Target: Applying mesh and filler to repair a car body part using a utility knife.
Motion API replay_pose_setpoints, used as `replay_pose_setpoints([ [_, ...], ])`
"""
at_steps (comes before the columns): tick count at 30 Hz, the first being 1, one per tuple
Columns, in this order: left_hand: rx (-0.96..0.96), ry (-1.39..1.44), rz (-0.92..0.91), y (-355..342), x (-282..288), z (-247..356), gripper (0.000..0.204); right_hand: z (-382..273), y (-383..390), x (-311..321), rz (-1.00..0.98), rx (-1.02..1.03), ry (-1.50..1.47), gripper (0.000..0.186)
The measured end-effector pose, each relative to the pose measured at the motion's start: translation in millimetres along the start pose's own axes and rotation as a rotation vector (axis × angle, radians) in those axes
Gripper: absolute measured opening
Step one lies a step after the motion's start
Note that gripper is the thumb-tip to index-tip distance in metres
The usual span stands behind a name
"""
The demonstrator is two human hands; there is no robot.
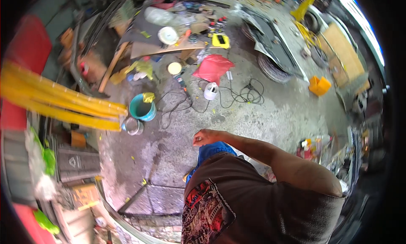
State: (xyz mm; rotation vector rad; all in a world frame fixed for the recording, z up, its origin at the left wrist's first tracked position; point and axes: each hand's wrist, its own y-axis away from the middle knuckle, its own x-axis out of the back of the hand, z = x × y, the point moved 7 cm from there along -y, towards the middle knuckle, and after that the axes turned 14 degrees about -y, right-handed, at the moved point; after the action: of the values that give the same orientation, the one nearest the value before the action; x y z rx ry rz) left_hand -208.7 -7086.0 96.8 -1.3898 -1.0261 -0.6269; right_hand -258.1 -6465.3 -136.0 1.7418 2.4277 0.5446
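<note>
My right hand (202, 137) hangs in front of my jeans at the centre, fingers curled together; I cannot make out whether something small is in them. My left hand is not in view. Beyond my right hand, on the concrete floor (224, 119), are a teal bucket (141, 111) with a yellow cloth on its rim, a tin (133, 127) beside it, a corded power tool (182, 84), a white tub (210, 92) and a red plastic bag (207, 68).
Yellow strips (59, 96) reach in from the left. A low work surface (156, 49) with bottles and clutter stands ahead. Dark car panels (275, 45), a yellow container (319, 85) and a board (338, 56) are at the right. More clutter (313, 146) lines both sides.
</note>
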Motion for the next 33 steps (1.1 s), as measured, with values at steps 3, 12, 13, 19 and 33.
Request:
replay_pose_setpoints([
  [3, 0.297, 0.77, 0.061, -57.8, -44.2, 34.5, 0.046, -32.5, 40.1, 18.7, 0.032, -0.035, -0.277, 0.034],
  [12, -0.929, 1.624, -0.501, 59.9, 109.4, 720.5, 0.035, -35.5, 252.6, 180.1, 0.405, 0.237, -1.411, 0.055],
  [13, -0.933, 1.598, -0.675, 90.5, 133.0, 756.4, 0.035, -18.2, 276.9, 197.0, 0.49, 0.318, -1.533, 0.053],
  [19, -1.37, 1.632, -1.163, 223.0, 185.9, 911.0, 0.041, 86.7, 409.4, 257.2, 1.134, 0.55, -1.691, 0.041],
  [33, -2.005, 0.924, -1.842, 425.6, 273.5, 1217.9, 0.049, 175.4, 617.6, 451.1, 1.789, 0.348, -1.31, 0.029],
])
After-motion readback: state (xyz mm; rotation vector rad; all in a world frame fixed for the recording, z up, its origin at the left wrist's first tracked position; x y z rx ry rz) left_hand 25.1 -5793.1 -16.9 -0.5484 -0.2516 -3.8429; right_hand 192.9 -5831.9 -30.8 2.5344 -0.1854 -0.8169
